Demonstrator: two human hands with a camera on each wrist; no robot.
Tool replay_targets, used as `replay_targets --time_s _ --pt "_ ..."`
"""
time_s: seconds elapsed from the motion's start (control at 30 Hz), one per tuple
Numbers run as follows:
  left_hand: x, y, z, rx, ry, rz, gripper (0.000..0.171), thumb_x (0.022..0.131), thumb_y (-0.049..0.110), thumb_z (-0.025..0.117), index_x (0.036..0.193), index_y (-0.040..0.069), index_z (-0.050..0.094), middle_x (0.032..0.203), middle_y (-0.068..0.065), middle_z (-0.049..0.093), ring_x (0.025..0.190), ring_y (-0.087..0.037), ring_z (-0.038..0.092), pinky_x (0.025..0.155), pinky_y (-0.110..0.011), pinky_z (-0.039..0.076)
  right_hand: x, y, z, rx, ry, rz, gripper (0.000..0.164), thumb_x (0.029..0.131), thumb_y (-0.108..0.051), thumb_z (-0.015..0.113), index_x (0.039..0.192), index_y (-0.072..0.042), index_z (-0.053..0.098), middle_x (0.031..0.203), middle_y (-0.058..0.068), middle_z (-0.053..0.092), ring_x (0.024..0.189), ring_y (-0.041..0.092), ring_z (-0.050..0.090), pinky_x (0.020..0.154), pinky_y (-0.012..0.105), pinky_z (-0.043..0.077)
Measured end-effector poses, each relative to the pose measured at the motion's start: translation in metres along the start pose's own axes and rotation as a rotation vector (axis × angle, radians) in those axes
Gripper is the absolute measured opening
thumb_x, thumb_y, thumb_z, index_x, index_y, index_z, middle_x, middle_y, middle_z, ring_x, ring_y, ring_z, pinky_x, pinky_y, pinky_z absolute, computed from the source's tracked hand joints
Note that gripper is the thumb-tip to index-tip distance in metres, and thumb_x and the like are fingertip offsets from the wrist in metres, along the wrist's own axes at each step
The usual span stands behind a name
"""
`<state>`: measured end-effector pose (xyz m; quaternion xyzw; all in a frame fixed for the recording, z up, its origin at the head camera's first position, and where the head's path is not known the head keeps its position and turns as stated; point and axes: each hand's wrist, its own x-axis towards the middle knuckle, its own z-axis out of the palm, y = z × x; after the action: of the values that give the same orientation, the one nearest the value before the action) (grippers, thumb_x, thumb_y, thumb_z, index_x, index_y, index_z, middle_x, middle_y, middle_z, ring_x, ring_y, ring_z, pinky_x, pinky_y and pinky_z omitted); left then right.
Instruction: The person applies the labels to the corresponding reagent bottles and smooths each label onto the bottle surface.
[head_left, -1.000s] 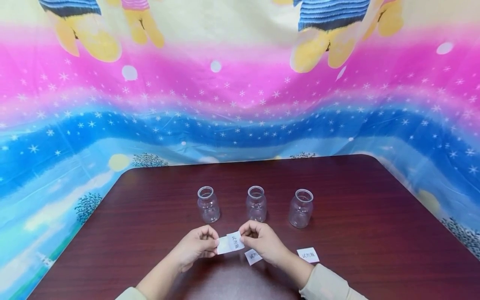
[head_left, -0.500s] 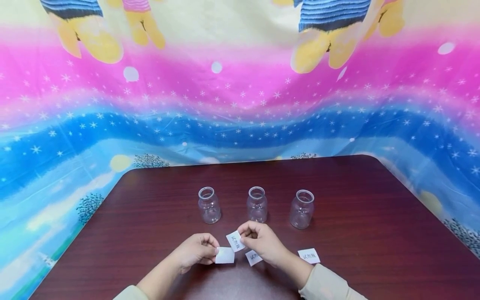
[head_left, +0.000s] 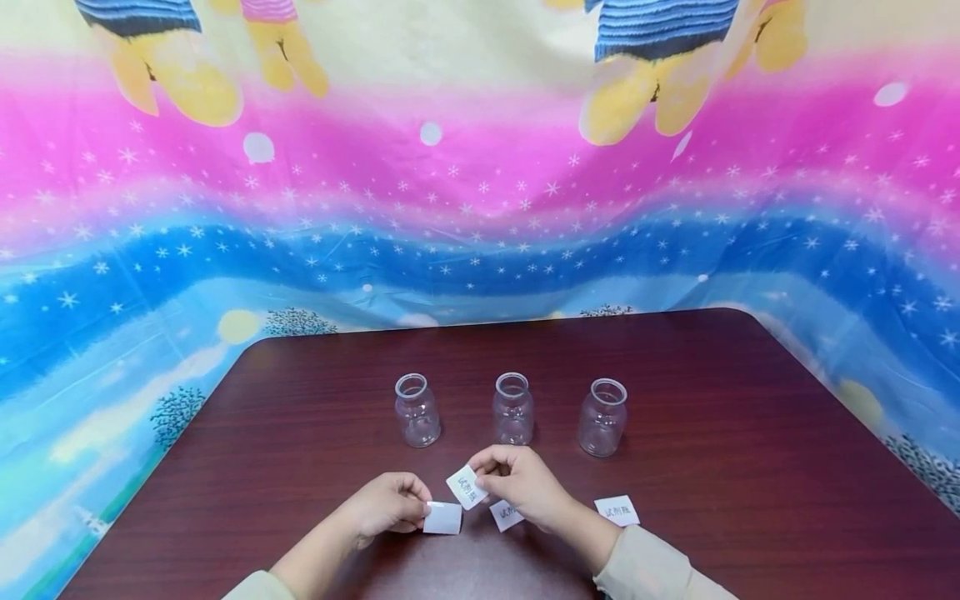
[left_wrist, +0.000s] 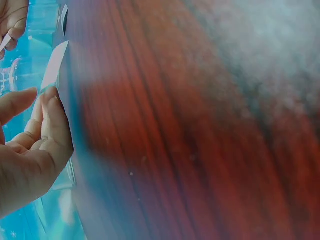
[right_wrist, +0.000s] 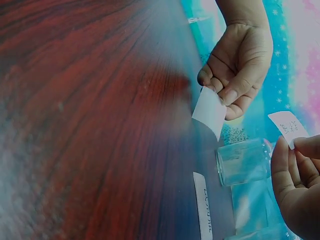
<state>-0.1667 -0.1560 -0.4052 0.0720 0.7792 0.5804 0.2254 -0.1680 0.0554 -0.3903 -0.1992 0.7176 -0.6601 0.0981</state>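
My left hand (head_left: 386, 506) pinches a blank white paper piece (head_left: 442, 518) at its left edge, just above the table. In the right wrist view that blank paper (right_wrist: 210, 112) curves downward from the thumb and fingers. My right hand (head_left: 521, 483) pinches a small white label (head_left: 466, 487) with handwritten characters between thumb and fingers. The label is tilted and apart from the blank piece. Under the right hand lies a second written label (head_left: 506, 515), partly hidden by the hand. A third label (head_left: 617, 510) lies flat to the right, beyond the right wrist.
Three lidless clear glass jars stand in a row behind the hands: a left jar (head_left: 417, 412), a middle jar (head_left: 513, 410) and a right jar (head_left: 602, 419). The dark red wooden table (head_left: 300, 417) ends at a colourful printed curtain (head_left: 480, 200).
The written label and the blank paper, overlapping a second ago, have come apart. My left hand has moved slightly down and left with the blank piece; the right hand's label has shifted slightly left.
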Motion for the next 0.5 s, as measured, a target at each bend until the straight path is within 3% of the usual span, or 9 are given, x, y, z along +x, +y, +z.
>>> replay_targets --time_s 0.33,0.5 --pt "-0.002 0.001 -0.01 0.039 0.046 0.023 0.017 0.073 0.004 0.057 0.086 -0.006 0.052 0.072 -0.003 0.053 0.067 -0.014 0.052 0.062 -0.029 0.045 0.007 0.001 0.002 -0.044 -0.01 -0.013 0.018 0.074 0.01 0.053 0.091 0.009 0.059 0.075 0.008 0.057 0.064 0.011 0.051 0.057 0.036 0.049" --pt "-0.003 0.005 -0.013 0.027 0.059 0.039 0.02 0.077 0.008 0.058 0.09 -0.005 0.051 0.078 -0.006 0.056 0.073 -0.015 0.053 0.067 -0.032 0.046 0.01 -0.008 0.005 -0.076 -0.018 -0.034 0.015 0.073 0.013 0.053 0.087 0.012 0.057 0.072 0.011 0.056 0.062 0.011 0.05 0.052 0.027 0.049"
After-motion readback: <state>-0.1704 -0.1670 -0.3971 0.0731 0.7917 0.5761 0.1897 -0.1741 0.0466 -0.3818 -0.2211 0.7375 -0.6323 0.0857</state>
